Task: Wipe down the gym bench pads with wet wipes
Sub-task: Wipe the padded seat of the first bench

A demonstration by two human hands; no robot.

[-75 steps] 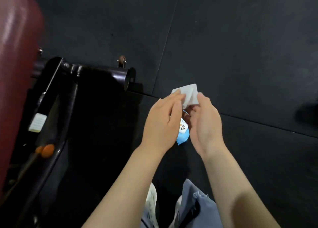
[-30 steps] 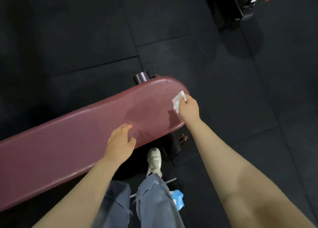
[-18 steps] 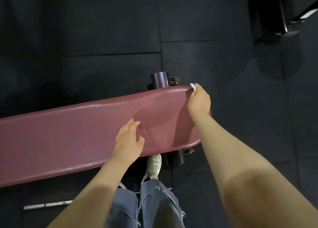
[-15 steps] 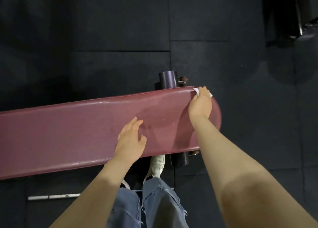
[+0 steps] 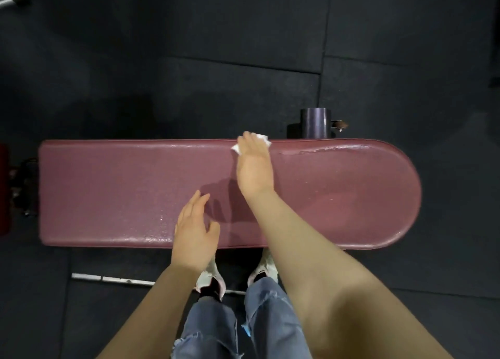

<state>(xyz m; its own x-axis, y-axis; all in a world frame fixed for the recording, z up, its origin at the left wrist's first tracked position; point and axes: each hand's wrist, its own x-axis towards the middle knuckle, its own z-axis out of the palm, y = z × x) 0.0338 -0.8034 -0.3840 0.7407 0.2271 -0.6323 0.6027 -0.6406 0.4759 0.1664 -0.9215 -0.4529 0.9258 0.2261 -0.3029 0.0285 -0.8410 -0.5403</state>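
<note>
Leftward now, wipe (image 5: 262,140) under right fingers (image 5: 250,144).

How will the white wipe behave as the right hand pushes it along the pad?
Probably limp: the wipe is crumpled under the right hand. It likely glides easily, since the bench pad looks wet and glossy. It may bunch or fold at the far edge.

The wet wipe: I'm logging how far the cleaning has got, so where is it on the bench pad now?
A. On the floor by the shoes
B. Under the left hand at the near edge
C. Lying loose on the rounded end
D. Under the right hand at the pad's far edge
D: the right hand presses the wet wipe flat against the far edge of the bench pad; the left hand holds nothing.
</note>
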